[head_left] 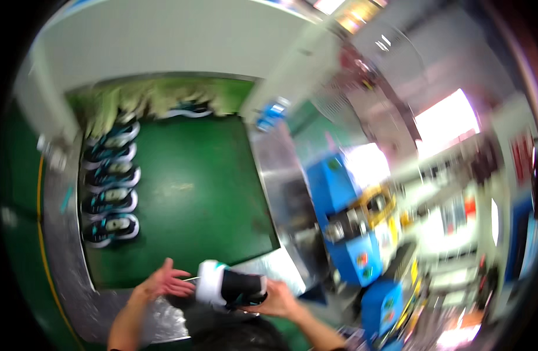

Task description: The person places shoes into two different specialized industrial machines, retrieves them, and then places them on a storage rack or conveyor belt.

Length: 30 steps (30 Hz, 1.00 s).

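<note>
My right hand grips a sneaker with a black upper and a white part toward my left. It is held in front of my body, near the closest edge of a green conveyor belt. My left hand holds nothing; its fingers are spread just left of the sneaker's white part, apparently not touching it. Several black, white and teal sneakers stand in a column along the belt's left side. Another sneaker sits at the far end, by a hanging fringe.
A pale machine housing spans the far end, with a yellowish fringed curtain beneath. Metal edging frames the belt, and a blue-and-white object lies on its right side. Blue machines stand to the right, blurred.
</note>
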### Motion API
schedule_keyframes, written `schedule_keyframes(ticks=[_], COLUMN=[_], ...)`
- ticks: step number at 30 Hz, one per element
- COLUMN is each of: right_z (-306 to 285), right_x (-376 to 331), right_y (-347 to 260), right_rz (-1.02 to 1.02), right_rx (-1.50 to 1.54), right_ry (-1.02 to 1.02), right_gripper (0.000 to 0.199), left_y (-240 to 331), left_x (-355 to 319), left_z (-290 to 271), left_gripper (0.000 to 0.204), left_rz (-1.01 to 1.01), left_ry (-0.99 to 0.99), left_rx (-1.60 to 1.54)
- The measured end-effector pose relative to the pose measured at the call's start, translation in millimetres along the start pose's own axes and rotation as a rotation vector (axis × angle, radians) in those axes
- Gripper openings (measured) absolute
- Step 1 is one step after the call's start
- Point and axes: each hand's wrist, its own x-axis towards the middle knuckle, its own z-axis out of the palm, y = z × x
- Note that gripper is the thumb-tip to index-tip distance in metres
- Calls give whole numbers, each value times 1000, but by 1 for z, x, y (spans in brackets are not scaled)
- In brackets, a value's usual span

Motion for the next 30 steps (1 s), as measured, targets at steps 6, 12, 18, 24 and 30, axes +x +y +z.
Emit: schedule_keyframes(ticks=[6,12,18,24,30], right_z=[-40,3,-39,-105,-144], right_x=[-86,-200,-280,-307,-264], right_y=[0,29,113,146,153], right_rz=[-468,102,320,437,465], right_rx=[381,466,1063,748,880], right_ry=[500,680,856,1034,1082], right_gripper=[61,92,47,46,76], left_y=[-18,-113,-179,-56,22], left_x=[-13,70,165,319,542], left_z=[187,234,364,491,603], left_gripper=[65,64,48,63,67], left_rz=[386,504,625,1045,1304], left_ry=[-210,-315,54,-242,125], left_rx=[140,310,337,848,2024])
